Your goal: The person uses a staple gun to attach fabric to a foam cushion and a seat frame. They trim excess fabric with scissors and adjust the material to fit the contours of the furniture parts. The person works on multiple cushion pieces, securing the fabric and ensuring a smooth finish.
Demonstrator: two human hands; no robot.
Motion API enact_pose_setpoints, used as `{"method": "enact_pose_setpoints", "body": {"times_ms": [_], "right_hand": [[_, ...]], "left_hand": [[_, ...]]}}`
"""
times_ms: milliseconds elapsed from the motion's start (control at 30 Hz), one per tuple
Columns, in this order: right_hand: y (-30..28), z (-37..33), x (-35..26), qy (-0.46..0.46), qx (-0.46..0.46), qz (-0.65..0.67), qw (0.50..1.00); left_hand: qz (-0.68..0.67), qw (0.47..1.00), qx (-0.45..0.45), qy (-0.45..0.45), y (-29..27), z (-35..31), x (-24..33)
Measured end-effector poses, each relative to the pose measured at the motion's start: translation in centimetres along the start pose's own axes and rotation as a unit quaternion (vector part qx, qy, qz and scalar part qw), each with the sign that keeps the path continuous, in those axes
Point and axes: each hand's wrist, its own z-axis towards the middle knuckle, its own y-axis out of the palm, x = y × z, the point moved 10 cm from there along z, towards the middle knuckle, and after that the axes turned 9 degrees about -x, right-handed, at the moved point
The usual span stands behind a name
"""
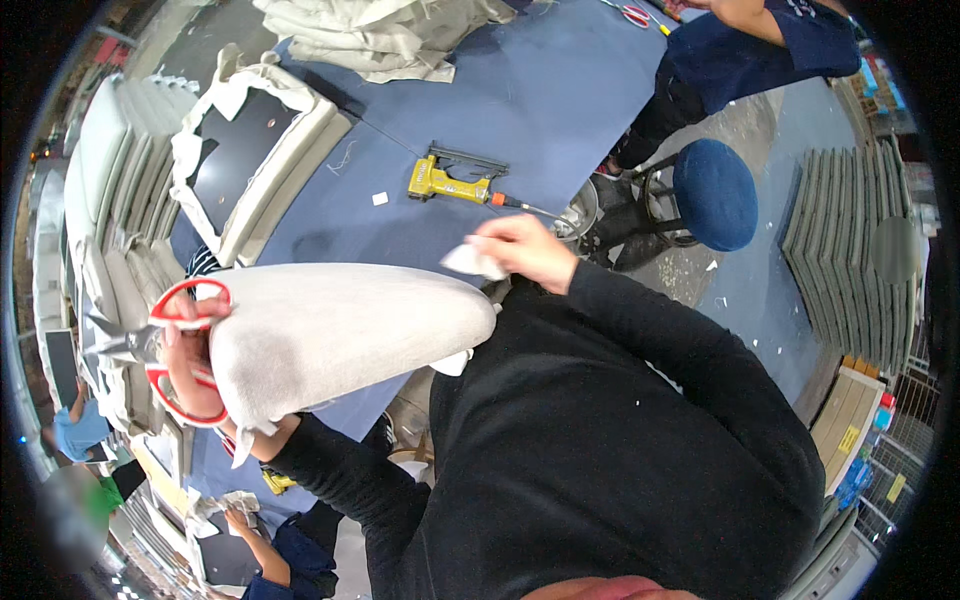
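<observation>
A light beige upholstered seat pad (pixel 350 325) stands on its edge in front of me, its right end against my black top. My left hand (pixel 190 345) is closed around red-handled scissors (pixel 130 344), blades pointing left, and also rests against the pad's left end; part of its fingers is hidden by the handles. Loose fabric hangs from the pad's lower left corner. Just above the pad's right end, my right hand (pixel 535 250) pinches a small whitish fabric scrap (pixel 472 262). Beyond it, a yellow staple gun (pixel 448 182) with an orange hose fitting lies on the blue-covered table (pixel 560 110).
Another beige pad with a black underside (pixel 245 150) lies at the left. Beige covers (pixel 385 35) are heaped at the back. A blue round stool (pixel 715 195) and stacked grey pads (pixel 845 260) stand to the right. Co-workers are at back right (pixel 750 55) and lower left (pixel 290 560).
</observation>
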Motion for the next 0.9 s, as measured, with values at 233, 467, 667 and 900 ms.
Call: {"method": "enact_pose_setpoints", "body": {"times_ms": [233,467,667,900], "right_hand": [[-22.3,-9.0,14.8,0.203,0.206,-0.286,0.913],[0.5,-6.0,-20.6,-0.243,-0.399,0.042,0.883],[8.6,-13.1,-32.2,-0.395,-0.568,0.454,0.562],[13.8,-12.8,-33.3,-0.422,-0.527,0.523,0.519]], "left_hand": [[0.051,0.998,0.006,-0.031,-1.0,3.1,-1.5],[0.022,0.999,-0.029,-0.028,2.5,5.5,-1.7],[0.016,0.999,0.032,-0.01,5.9,6.5,-1.9],[0.071,0.996,0.013,0.06,6.9,5.8,-0.5]]}}
